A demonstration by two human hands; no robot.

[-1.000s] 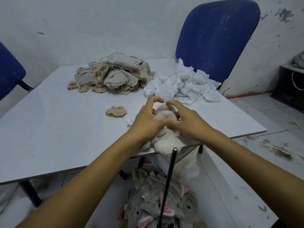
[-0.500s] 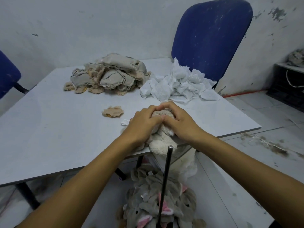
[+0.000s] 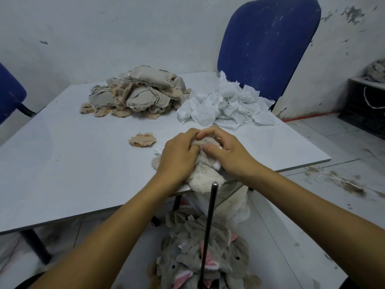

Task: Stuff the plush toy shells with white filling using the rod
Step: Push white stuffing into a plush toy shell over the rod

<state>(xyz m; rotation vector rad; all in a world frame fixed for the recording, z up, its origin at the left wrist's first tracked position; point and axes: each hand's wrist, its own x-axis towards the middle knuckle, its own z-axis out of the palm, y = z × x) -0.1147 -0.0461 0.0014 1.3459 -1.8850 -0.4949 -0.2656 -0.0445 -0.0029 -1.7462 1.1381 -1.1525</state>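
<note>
- I see small white tags on the grey plush toys (image 3: 200, 255) under the table, but the writing on them is too small to read.
- The cream plush toy shell (image 3: 205, 178) lies at the near edge of the white table (image 3: 62, 163), and its lower end hangs a little over this edge.
- My left hand (image 3: 177, 157) lies on the left side of the shell; its fingers are curled and they grip the fabric at the top.
- My right hand (image 3: 227, 151) holds the shell from the right side. Its fingers are bent over the top and the thumb presses on the fabric, where a little white filling shows.
- The fingertips of both hands meet at the far end of the shell.
- The dark rod (image 3: 209, 226) stands nearly upright just in front of the table edge, between my two forearms. Its top end is just below the shell. Neither hand touches it.
- The pile of white filling (image 3: 225, 105) lies near the far right corner of the table, beyond my hands.
- The heap of beige unstuffed shells (image 3: 137, 92) is at the far side, left of the filling, and one small beige piece (image 3: 142, 139) lies alone, left of my hands.
- The left half of the table surface is bare.
- A blue chair (image 3: 268, 44) stands behind the far right corner.
</note>
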